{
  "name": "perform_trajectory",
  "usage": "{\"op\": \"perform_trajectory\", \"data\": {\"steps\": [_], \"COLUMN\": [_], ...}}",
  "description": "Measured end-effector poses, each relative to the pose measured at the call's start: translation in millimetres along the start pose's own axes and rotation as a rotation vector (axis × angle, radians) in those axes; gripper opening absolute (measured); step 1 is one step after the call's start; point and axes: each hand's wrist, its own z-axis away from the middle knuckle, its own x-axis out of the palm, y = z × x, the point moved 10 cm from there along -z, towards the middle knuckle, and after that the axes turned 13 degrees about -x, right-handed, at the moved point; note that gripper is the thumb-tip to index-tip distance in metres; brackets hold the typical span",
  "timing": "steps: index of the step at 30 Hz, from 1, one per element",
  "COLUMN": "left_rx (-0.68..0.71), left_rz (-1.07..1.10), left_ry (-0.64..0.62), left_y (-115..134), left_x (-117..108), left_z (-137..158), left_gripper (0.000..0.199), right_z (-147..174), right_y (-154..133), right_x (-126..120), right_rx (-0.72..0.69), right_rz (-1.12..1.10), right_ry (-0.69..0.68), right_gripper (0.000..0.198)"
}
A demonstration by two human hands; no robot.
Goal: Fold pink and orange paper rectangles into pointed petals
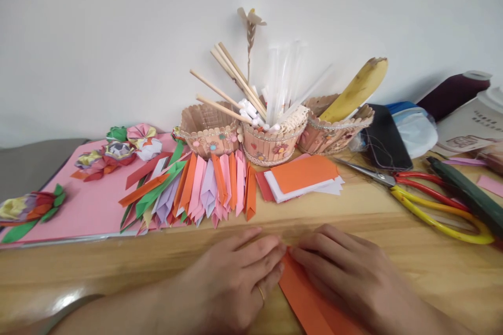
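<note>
An orange sheet of paper [304, 293] lies on the wooden table in front of me, with a fold line along its left part. My left hand [245, 275] has its fingers closed together at the paper's far left corner; a ring is on one finger. From the other side, my right hand [349, 269] presses the paper with bent fingers, its fingertips close to the same corner. My palms and the right hand cover much of the sheet. Just beyond is a row of folded paper strips [208, 188] in orange, pink, purple and green.
Orange and white paper pieces [304, 174] are stacked behind my hands. Three wooden-stick baskets [275, 149] hold sticks, clear tubes and a banana [356, 89]. Scissors [396, 183], a phone [385, 136] and a dark green tool [467, 193] lie right. Paper flowers [120, 151] rest on pink paper [84, 207].
</note>
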Motion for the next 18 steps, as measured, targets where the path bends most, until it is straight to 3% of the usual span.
{"op": "perform_trajectory", "data": {"steps": [6,13,18], "left_rx": [-0.001,-0.028,-0.024], "left_rz": [-0.007,-0.020,-0.004], "left_ry": [0.009,0.036,0.047], "left_y": [0,-2,-4], "left_x": [-2,-5,-4], "left_z": [-3,-1,3], "left_gripper": [0.030,0.027,0.020], "right_z": [1,-4,3], "right_y": [2,2,7], "right_x": [5,-5,-4], "right_rx": [-0.005,0.009,0.050], "right_rz": [-0.044,-0.048,-0.152], "right_ry": [-0.017,0.018,-0.032], "right_gripper": [0.026,0.026,0.030]}}
